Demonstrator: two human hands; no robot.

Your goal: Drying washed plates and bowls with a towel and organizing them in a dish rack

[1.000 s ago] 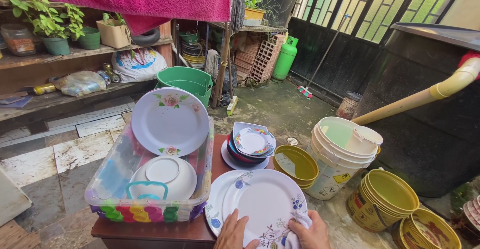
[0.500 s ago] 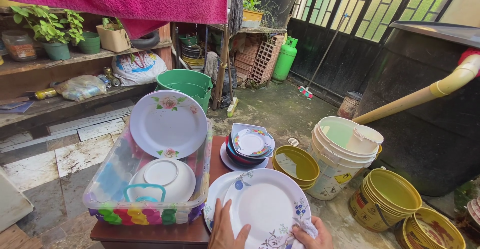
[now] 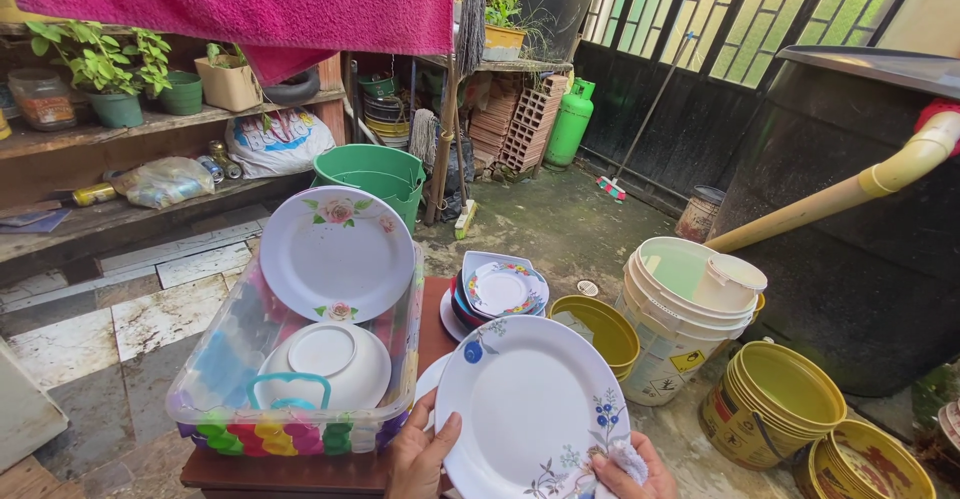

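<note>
While the left hand [image 3: 420, 454] grips the large white round plate with blue flowers [image 3: 530, 409], tilted over the wooden table [image 3: 300, 471], the right hand [image 3: 628, 471] pinches a white cloth [image 3: 622, 456]; firm, steady support suits wiping.

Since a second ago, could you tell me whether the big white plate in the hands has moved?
Yes. The white plate has tilted up, its rim now overlapping the stacked bowls behind it.
</note>
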